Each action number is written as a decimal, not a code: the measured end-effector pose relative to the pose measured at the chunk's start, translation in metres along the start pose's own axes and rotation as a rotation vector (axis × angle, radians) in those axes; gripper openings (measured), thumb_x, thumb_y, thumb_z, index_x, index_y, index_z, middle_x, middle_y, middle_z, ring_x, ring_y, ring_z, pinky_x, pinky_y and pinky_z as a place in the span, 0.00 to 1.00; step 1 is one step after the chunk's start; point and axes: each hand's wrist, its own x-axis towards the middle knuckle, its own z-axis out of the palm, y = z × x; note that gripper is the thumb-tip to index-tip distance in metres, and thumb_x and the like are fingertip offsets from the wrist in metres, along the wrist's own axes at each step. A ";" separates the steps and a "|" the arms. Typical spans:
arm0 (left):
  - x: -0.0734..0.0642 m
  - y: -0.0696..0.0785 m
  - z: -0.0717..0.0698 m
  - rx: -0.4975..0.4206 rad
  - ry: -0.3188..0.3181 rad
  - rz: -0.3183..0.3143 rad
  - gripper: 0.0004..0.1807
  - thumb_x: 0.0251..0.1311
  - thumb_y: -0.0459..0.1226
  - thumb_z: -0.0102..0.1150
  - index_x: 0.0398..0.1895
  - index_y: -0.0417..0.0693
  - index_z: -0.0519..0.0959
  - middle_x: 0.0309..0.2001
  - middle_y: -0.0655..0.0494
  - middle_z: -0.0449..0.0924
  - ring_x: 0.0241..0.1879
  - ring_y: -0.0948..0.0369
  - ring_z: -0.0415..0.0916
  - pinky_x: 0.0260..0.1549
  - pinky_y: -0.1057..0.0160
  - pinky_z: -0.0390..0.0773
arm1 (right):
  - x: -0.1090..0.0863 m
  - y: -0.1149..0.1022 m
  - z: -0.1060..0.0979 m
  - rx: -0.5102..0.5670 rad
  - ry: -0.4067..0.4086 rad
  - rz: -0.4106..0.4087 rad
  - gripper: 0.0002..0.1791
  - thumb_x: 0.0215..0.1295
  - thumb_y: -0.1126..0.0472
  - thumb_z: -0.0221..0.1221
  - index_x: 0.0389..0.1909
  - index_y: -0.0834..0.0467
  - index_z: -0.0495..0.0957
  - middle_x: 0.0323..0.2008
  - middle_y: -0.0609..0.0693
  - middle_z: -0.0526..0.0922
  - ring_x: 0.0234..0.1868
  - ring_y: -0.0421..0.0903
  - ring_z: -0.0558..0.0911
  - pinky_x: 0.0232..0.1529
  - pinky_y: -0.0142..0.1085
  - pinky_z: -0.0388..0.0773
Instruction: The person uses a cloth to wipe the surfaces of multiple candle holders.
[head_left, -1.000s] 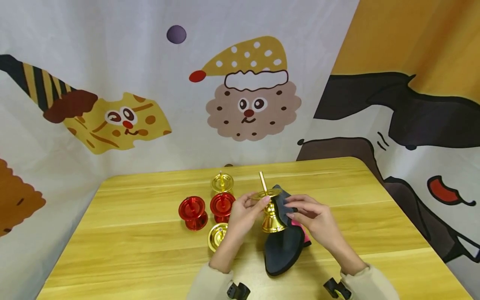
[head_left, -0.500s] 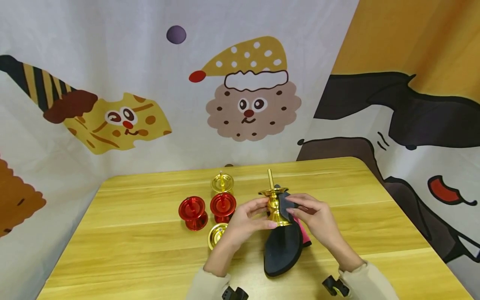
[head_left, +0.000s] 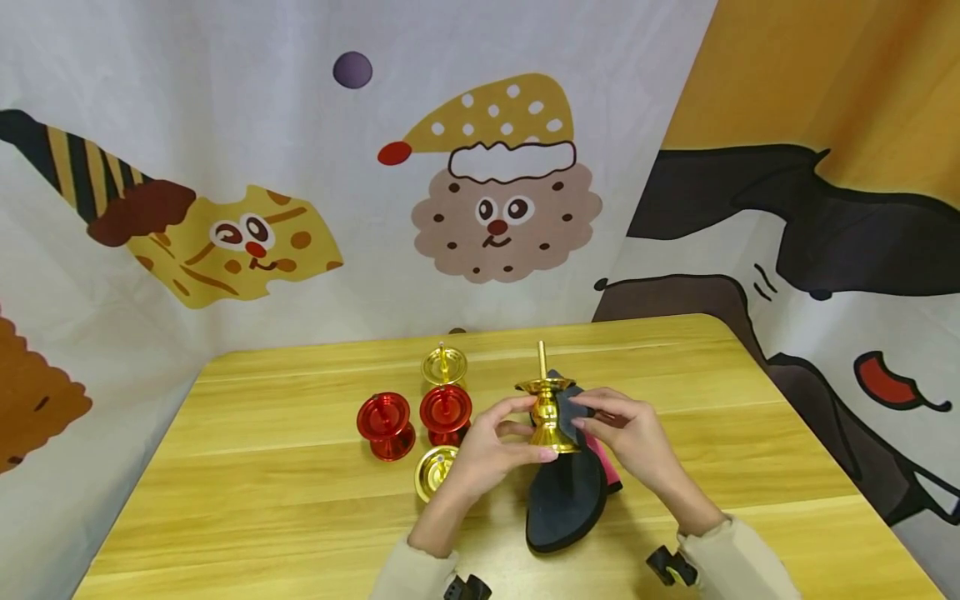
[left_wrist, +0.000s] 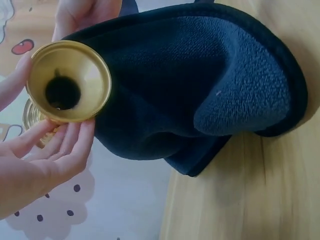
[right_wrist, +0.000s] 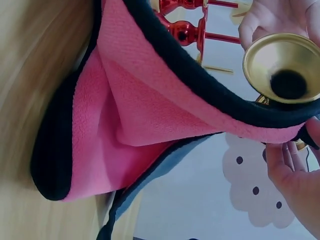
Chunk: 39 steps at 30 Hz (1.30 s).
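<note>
Above the table, my left hand (head_left: 487,446) holds a gold candlestick (head_left: 547,414) nearly upright, thumb at the flared base. A thin rod rises from its dish. From the other side my right hand (head_left: 630,429) pinches a dark blue-grey cloth (head_left: 566,508) against the candlestick's stem. Black edging runs round the cloth, whose pink reverse (right_wrist: 145,95) faces the right wrist view. Its lower part hangs down to the tabletop. In the left wrist view the candlestick's hollow base (left_wrist: 92,95) faces the camera, with the fingers at its rim.
Left of the hands stand two red candlesticks (head_left: 385,421) side by side. One gold candlestick (head_left: 444,365) is behind them, and another gold candlestick (head_left: 431,473) is partly hidden by the left forearm. A patterned curtain (head_left: 292,125) hangs behind the wooden table (head_left: 247,467).
The candlestick has turned from a leftward lean to nearly upright and moved slightly right. My left thumb has gone from below the dish to the base. The right hand keeps the cloth at the stem.
</note>
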 end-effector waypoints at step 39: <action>-0.004 0.004 -0.003 -0.153 -0.166 0.029 0.34 0.53 0.28 0.61 0.64 0.37 0.59 0.58 0.40 0.62 0.52 0.50 0.70 0.45 0.60 0.75 | 0.004 -0.007 0.003 0.037 0.021 -0.080 0.11 0.51 0.79 0.59 0.37 0.70 0.78 0.38 0.61 0.77 0.40 0.38 0.77 0.37 0.28 0.77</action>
